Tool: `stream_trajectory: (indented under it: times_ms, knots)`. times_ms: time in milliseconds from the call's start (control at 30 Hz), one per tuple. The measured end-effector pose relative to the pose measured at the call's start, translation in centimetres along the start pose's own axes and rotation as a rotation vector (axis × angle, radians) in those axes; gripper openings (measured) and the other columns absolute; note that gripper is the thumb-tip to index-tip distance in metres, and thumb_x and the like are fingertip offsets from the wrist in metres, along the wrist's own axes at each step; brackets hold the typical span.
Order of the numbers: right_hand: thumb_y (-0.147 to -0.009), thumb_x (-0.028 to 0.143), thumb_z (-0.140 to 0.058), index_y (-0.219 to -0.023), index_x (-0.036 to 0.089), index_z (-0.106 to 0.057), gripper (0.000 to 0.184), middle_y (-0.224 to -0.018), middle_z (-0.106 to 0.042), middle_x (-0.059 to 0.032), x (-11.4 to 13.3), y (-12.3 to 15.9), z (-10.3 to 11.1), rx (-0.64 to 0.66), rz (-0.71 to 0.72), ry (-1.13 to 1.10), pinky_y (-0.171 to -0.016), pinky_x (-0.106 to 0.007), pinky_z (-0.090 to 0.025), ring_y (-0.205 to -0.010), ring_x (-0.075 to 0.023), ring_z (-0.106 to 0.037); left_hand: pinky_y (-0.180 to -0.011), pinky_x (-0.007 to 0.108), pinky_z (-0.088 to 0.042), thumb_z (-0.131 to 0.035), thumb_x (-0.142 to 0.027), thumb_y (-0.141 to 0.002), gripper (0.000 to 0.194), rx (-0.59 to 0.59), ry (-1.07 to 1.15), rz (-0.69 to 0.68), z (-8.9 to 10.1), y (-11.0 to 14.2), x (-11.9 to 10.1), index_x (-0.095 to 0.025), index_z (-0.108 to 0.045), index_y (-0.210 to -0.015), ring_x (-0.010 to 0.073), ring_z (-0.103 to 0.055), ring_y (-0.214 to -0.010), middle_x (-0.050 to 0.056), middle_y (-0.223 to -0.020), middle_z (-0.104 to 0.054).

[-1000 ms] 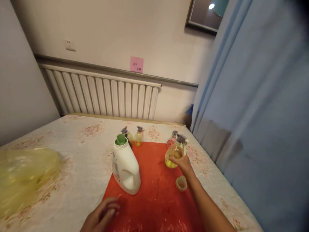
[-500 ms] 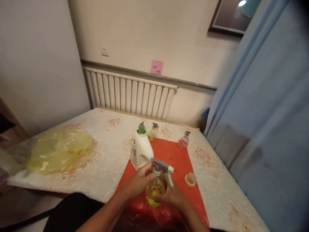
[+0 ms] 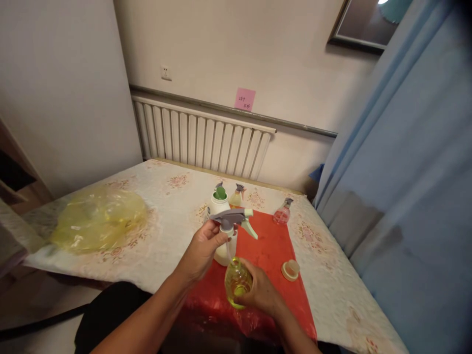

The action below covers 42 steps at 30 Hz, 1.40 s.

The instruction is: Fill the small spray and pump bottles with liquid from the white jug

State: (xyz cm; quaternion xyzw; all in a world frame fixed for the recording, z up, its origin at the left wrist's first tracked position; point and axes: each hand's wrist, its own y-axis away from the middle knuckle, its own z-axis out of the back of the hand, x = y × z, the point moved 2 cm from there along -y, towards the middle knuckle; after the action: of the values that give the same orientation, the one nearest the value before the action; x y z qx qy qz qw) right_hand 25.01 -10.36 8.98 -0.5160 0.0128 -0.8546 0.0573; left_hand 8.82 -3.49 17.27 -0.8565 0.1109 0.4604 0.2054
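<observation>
Behind the table, which wears a pale flowered cloth, a white radiator runs along the wall, with a pink note stuck above it and a blue curtain hanging on the right side.

From the head view, a red mat lies on the near part of the table. The left hand is closed around the neck of a grey spray head, with the fingers pinching it, and it holds this part lifted above the bottle, so a thin dip tube hangs down from it toward the opening. The right hand is wrapped around a small yellow bottle, which sits low over the near edge of the mat with some yellowish liquid inside. The spray head is clearly apart from the bottle, so I judge the unscrewing is done and the bottle is open; whether the tube tip is fully out of the neck, I cannot tell.

Just behind the hands stands a white jug with its green opening showing, and its round cap rests on the mat to the right. As I judge it, no pouring goes on. Farther back stand two small yellow spray bottles and a pink spray bottle, all with their heads on. A yellow plastic bag lies well apart on the left.
</observation>
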Motion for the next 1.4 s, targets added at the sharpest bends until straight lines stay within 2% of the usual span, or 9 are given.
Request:
stream_trajectory:
  times_ms: [133, 333, 600, 767, 900, 1000, 1133, 1267, 1400]
  knots:
    - [-0.054, 0.013, -0.076, -0.120, 0.021, -0.060, 0.068, -0.110, -0.070, -0.0037, 0.1, 0.0, 0.4, -0.021, 0.016, 0.051, -0.086, -0.034, -0.053, -0.097, -0.0241, -0.065, -0.073, 0.022, -0.045, -0.074, -0.029, -0.078, 0.036, -0.007, 0.022, -0.085, 0.1, -0.7, -2.3, -0.021, -0.065, -0.113, 0.0113, -0.063, -0.075, 0.003, -0.100, -0.072]
    - [-0.054, 0.012, -0.075, -0.122, 0.022, -0.059, 0.070, -0.109, -0.070, -0.0028, 0.0, -0.1, 0.3, -0.019, 0.040, 0.065, -0.085, -0.033, -0.052, -0.094, -0.0228, -0.065, -0.074, 0.022, -0.047, -0.073, -0.028, -0.080, 0.033, 0.013, -0.012, -0.143, -0.4, -1.0, -4.0, -0.022, -0.065, -0.111, 0.0105, -0.062, -0.073, 0.001, -0.098, -0.070]
    - [-0.057, 0.014, -0.075, -0.118, 0.022, -0.060, 0.063, -0.099, -0.070, 0.0006, 1.0, -0.2, 0.6, 0.000, 0.049, 0.079, -0.077, -0.029, -0.051, -0.085, -0.0193, -0.064, -0.073, 0.021, -0.046, -0.068, -0.029, -0.083, 0.033, 0.029, -0.046, -0.070, -0.5, -0.7, -2.3, -0.023, -0.063, -0.116, 0.0107, -0.064, -0.076, 0.003, -0.109, -0.069]
    - [-0.056, 0.011, -0.076, -0.118, 0.022, -0.059, 0.065, -0.100, -0.069, 0.0013, 1.3, -0.1, 0.7, 0.017, 0.046, 0.028, -0.079, -0.027, -0.050, -0.088, -0.0186, -0.063, -0.074, 0.024, -0.048, -0.070, -0.027, -0.081, 0.031, 0.028, -0.161, 0.039, -0.2, -0.7, -0.9, -0.019, -0.064, -0.110, 0.0118, -0.066, -0.074, 0.003, -0.100, -0.071]
    - [-0.055, 0.010, -0.077, -0.119, 0.022, -0.059, 0.068, -0.104, -0.069, 0.0003, 1.4, 0.0, 0.7, 0.013, 0.047, 0.037, -0.082, -0.028, -0.050, -0.091, -0.0196, -0.063, -0.073, 0.024, -0.049, -0.068, -0.028, -0.082, 0.031, -0.066, -0.167, -0.037, -0.1, -0.7, -1.0, -0.020, -0.062, -0.112, 0.0124, -0.067, -0.075, 0.003, -0.103, -0.069]
    - [-0.055, 0.011, -0.078, -0.119, 0.021, -0.060, 0.067, -0.102, -0.069, 0.0000, 1.4, 0.0, 0.7, 0.020, 0.047, 0.042, -0.081, -0.029, -0.050, -0.089, -0.0197, -0.064, -0.072, 0.026, -0.051, -0.069, -0.026, -0.080, 0.032, 0.020, -0.201, 0.062, -0.4, -0.4, -0.9, -0.019, -0.063, -0.112, 0.0154, -0.070, -0.076, 0.005, -0.103, -0.070]
    - [-0.054, 0.012, -0.078, -0.118, 0.021, -0.060, 0.067, -0.102, -0.069, 0.0001, 1.6, -0.1, 0.7, 0.012, 0.057, 0.051, -0.080, -0.029, -0.051, -0.090, -0.0200, -0.063, -0.079, 0.029, -0.053, -0.067, -0.027, -0.083, 0.031, -0.051, -0.145, -0.035, -0.2, -0.1, -1.5, -0.021, -0.062, -0.114, 0.0174, -0.071, -0.084, 0.005, -0.107, -0.070]
    - [-0.056, 0.014, -0.076, -0.115, 0.021, -0.061, 0.061, -0.097, -0.069, 0.0006, 1.7, -0.2, 0.6, 0.034, 0.032, 0.061, -0.075, -0.028, -0.051, -0.085, -0.0194, -0.063, -0.073, 0.029, -0.055, -0.072, -0.025, -0.078, 0.035, 0.032, -0.143, 0.082, 0.0, -0.2, -1.3, -0.018, -0.064, -0.111, 0.0195, -0.072, -0.080, 0.007, -0.101, -0.071]
    - [-0.054, 0.013, -0.077, -0.117, 0.022, -0.061, 0.065, -0.103, -0.069, -0.0007, 1.9, -0.4, 0.6, -0.001, 0.051, 0.115, -0.082, -0.030, -0.050, -0.090, -0.0209, -0.063, -0.078, 0.031, -0.056, -0.071, -0.028, -0.080, 0.033, -0.081, -0.096, 0.006, 0.4, -0.1, -1.4, -0.018, -0.062, -0.110, 0.0199, -0.072, -0.085, 0.006, -0.103, -0.070]
